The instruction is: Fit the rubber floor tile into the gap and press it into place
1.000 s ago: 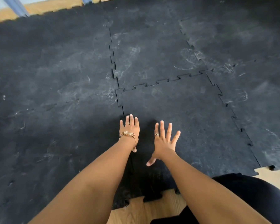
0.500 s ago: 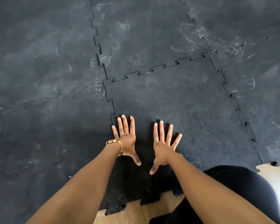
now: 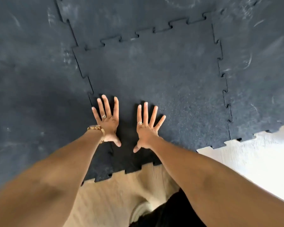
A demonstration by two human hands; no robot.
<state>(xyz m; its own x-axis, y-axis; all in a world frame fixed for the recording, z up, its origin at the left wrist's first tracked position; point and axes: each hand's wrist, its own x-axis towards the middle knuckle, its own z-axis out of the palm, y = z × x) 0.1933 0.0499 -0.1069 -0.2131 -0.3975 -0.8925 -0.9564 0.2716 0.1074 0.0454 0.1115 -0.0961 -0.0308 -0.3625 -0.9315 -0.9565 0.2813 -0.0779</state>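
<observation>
Black rubber fills most of our view: an interlocking rubber floor tile lies in the middle of the frame, its jigsaw-toothed edges meshed with the neighbouring mats at twelve, three and nine o'clock. Those neighbours carry pale scuffs and chalky smears; the tile itself looks cleaner and more finely speckled. Its six-o'clock edge is free, its teeth showing against the light wooden floor beneath us.

We see both palms flat on the tile's near-left part. Our left hand sits toward nine o'clock, close beside the toothed seam on that side, fingers spread wide and straight, thumb angled inward. It wears a ring and a gold bracelet at the wrist. Our right hand lies just beside it toward three o'clock, fingers likewise fanned out, thumb pointing back at the left thumb, with a ring on it too. Neither hand grips anything; both are open and laid on the rubber, thumbs near each other but apart.

At four o'clock the floor is washed out by bright light. At six o'clock, between our forearms, a dark garment and something pale and blurred beside it show, too smeared for us to name.
</observation>
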